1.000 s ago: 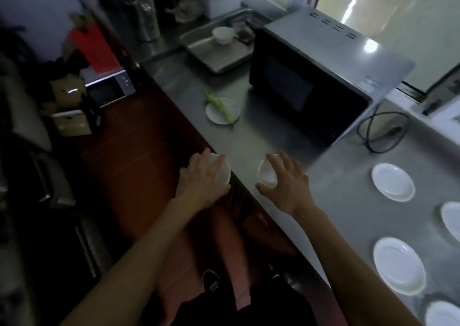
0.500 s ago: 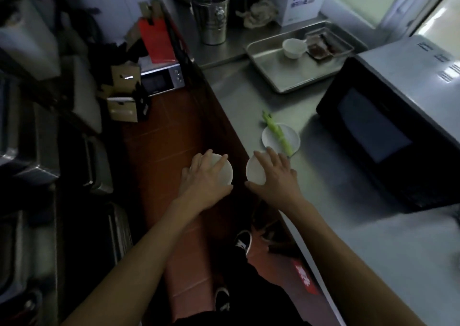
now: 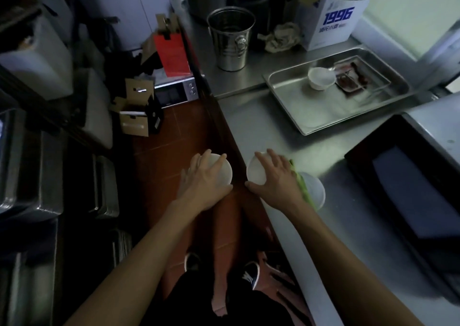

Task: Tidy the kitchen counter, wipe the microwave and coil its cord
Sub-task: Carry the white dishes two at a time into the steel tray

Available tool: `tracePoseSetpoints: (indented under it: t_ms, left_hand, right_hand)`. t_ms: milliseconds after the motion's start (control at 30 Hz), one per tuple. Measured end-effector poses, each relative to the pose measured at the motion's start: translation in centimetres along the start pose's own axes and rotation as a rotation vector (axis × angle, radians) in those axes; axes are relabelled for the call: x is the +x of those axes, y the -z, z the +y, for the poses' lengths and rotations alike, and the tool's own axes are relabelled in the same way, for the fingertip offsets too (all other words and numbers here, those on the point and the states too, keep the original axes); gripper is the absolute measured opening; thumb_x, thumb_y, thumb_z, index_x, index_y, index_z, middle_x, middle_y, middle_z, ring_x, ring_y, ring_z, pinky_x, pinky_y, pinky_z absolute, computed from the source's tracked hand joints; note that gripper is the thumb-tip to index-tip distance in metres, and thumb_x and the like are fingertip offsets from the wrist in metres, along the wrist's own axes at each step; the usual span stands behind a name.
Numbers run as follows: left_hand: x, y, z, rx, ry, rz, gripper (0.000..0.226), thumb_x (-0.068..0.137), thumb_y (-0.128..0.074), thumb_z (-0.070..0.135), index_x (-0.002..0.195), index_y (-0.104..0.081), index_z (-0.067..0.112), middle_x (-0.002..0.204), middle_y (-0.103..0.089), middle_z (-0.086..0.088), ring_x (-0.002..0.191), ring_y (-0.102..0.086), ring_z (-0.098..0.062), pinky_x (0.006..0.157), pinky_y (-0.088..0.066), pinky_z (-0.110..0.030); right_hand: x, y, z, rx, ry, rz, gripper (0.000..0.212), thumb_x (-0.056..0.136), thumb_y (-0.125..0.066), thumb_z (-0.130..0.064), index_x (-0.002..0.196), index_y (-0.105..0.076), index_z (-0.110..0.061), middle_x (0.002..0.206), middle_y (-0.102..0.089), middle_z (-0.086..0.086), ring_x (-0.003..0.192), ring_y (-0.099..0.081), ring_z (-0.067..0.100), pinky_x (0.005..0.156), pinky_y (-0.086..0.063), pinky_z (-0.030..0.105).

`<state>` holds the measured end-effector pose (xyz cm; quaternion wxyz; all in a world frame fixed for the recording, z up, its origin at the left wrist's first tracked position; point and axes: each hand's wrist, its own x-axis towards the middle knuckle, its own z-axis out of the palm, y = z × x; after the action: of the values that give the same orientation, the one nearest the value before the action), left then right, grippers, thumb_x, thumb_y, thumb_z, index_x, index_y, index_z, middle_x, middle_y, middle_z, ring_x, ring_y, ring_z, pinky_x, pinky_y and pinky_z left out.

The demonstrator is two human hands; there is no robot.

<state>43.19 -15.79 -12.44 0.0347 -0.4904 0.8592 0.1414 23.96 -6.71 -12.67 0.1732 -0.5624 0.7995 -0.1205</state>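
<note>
My left hand [image 3: 202,180] grips a small white bowl [image 3: 224,173] from above, held over the red floor just off the counter edge. A second small white bowl [image 3: 255,173] is gripped the same way by my right hand [image 3: 276,181], above the counter's front edge. Right behind that hand a white plate [image 3: 315,188] with a green vegetable stalk [image 3: 302,183] lies on the steel counter [image 3: 286,129]. The black-fronted microwave [image 3: 410,188] stands at the right. Its cord is out of view.
A steel tray [image 3: 298,101] at the back holds a white bowl [image 3: 319,78] and a small dish. A steel bucket [image 3: 231,38], a crumpled rag [image 3: 282,38] and a white box [image 3: 333,19] stand behind it. Boxes and a small appliance crowd the floor at left.
The view has swung left along the counter: the microwave slid to the right edge, and the cord and spare plates left the frame. Both hands keep their bowls and now reach the plate with the stalk.
</note>
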Motion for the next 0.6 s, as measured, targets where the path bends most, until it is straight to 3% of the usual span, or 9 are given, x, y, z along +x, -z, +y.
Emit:
tracePoseSetpoints:
  t_ms: [333, 600]
  left_hand:
    - [11.5, 2.5, -5.3, -0.051, -0.142, -0.042, 0.084, 0.080, -0.058, 0.066, 0.150, -0.017, 0.043, 0.162, -0.009, 0.000, 0.146, -0.010, -0.028, 0.108, -0.029, -0.058]
    - [20.8, 5.8, -7.0, -0.025, -0.309, -0.057, 0.071, 0.079, -0.056, 0.064, 0.140, -0.026, 0.043, 0.154, -0.019, 0.001, 0.139, -0.019, -0.027, 0.103, -0.031, -0.056]
  right_hand:
    - [8.5, 0.1, -3.1, -0.022, -0.175, 0.032, 0.089, 0.078, -0.068, -0.061, 0.152, -0.027, -0.037, 0.161, -0.022, -0.001, 0.145, -0.020, 0.029, 0.107, -0.035, 0.050]
    - [14.0, 0.9, -5.7, -0.071, -0.295, 0.084, 0.088, 0.078, -0.066, -0.063, 0.153, -0.026, -0.036, 0.161, -0.022, 0.002, 0.145, -0.020, 0.032, 0.111, -0.031, 0.049]
